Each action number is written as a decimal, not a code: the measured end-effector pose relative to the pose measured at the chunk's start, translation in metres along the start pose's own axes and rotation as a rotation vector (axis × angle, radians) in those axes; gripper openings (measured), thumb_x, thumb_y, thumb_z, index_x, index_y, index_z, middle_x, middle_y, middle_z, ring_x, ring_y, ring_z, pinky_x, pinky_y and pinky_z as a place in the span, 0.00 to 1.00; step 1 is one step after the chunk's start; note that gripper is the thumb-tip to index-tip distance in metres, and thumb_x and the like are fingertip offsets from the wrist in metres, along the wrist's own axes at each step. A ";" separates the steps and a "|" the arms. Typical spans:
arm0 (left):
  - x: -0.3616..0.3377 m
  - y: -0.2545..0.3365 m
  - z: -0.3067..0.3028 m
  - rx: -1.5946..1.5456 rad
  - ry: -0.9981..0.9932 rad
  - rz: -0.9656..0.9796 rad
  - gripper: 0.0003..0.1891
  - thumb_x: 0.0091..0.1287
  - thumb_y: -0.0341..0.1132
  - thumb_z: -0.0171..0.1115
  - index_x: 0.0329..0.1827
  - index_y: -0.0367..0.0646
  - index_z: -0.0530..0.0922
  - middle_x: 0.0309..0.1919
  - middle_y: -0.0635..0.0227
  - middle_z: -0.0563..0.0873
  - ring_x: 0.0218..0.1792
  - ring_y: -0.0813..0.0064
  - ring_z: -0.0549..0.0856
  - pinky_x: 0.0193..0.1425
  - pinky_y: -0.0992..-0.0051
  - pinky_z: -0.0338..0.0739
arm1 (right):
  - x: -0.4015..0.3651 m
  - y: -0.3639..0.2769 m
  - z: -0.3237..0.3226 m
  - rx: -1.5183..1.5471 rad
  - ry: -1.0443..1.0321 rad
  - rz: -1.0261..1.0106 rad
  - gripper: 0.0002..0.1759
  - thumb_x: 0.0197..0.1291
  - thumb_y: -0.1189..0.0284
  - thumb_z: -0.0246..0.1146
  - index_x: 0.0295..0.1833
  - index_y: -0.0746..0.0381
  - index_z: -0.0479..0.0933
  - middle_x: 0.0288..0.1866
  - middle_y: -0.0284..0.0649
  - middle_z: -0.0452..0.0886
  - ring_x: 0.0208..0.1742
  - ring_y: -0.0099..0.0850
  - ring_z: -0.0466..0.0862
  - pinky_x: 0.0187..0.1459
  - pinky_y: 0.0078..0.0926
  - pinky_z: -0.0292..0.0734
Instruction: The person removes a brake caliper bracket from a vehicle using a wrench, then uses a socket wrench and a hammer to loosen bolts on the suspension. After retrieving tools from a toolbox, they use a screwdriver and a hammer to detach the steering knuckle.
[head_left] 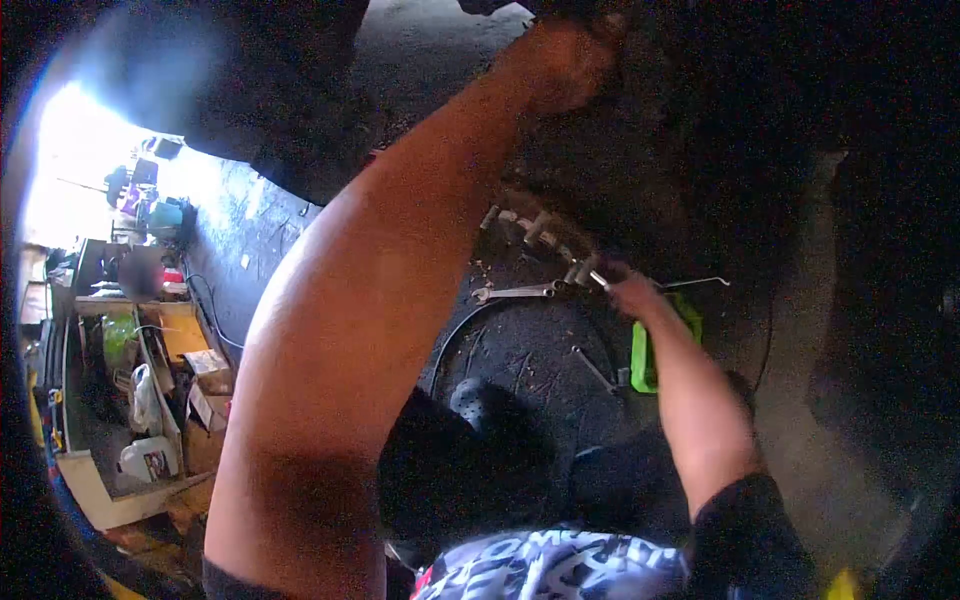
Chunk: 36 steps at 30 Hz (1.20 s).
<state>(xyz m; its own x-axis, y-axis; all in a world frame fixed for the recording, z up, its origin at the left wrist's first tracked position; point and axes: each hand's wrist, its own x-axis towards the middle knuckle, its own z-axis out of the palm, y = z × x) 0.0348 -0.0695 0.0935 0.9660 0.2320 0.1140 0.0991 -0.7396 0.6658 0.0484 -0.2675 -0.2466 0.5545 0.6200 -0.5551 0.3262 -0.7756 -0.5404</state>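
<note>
Closest, left hand [570, 60] reaches up at twelve o'clock, its grip lost in shadow. Right hand [637, 297], toward three o'clock, is wrapped round a socket wrench [583, 272] (steel: likely rigid, weighty, greasy); best held by its handle.

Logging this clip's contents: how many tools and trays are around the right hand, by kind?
Silver spanner: 1
Slim dark tool on the ground: 1
Shiny tool in the right hand: 1
Green tray: 1
Total: 4
Row of sockets: too blurred to count.
</note>
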 end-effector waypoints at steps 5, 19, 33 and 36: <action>0.040 -0.044 0.025 0.156 0.212 0.067 0.36 0.66 0.59 0.28 0.47 0.34 0.75 0.42 0.41 0.78 0.49 0.46 0.75 0.56 0.57 0.66 | -0.076 0.025 -0.094 -0.506 -0.133 -0.379 0.29 0.48 0.67 0.65 0.58 0.57 0.67 0.54 0.45 0.74 0.56 0.39 0.73 0.55 0.32 0.68; 0.021 -0.039 -0.001 -0.192 0.073 -0.079 0.37 0.64 0.61 0.32 0.57 0.33 0.67 0.57 0.48 0.70 0.59 0.49 0.68 0.61 0.63 0.60 | -0.248 -0.088 -0.236 0.307 1.221 -0.445 0.14 0.57 0.69 0.58 0.47 0.63 0.70 0.41 0.41 0.75 0.41 0.33 0.75 0.39 0.32 0.73; 0.018 -0.057 0.004 -0.364 0.055 -0.056 0.34 0.65 0.58 0.34 0.56 0.34 0.69 0.53 0.45 0.73 0.58 0.49 0.69 0.61 0.62 0.60 | -0.208 -0.263 -0.308 0.609 1.213 -0.600 0.18 0.60 0.68 0.52 0.53 0.65 0.66 0.38 0.41 0.74 0.33 0.33 0.75 0.34 0.33 0.74; 0.025 -0.065 0.006 -0.367 -0.008 -0.105 0.32 0.66 0.56 0.34 0.53 0.33 0.70 0.49 0.44 0.75 0.55 0.48 0.71 0.59 0.61 0.62 | -0.191 -0.258 -0.320 0.630 1.228 -0.564 0.19 0.59 0.66 0.54 0.52 0.66 0.67 0.36 0.41 0.75 0.32 0.32 0.75 0.33 0.32 0.74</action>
<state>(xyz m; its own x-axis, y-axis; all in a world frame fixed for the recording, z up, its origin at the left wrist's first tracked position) 0.0540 -0.0193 0.0487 0.9572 0.2883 0.0259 0.1072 -0.4361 0.8935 0.1038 -0.2237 0.2009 0.8581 0.0807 0.5071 0.5131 -0.0977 -0.8527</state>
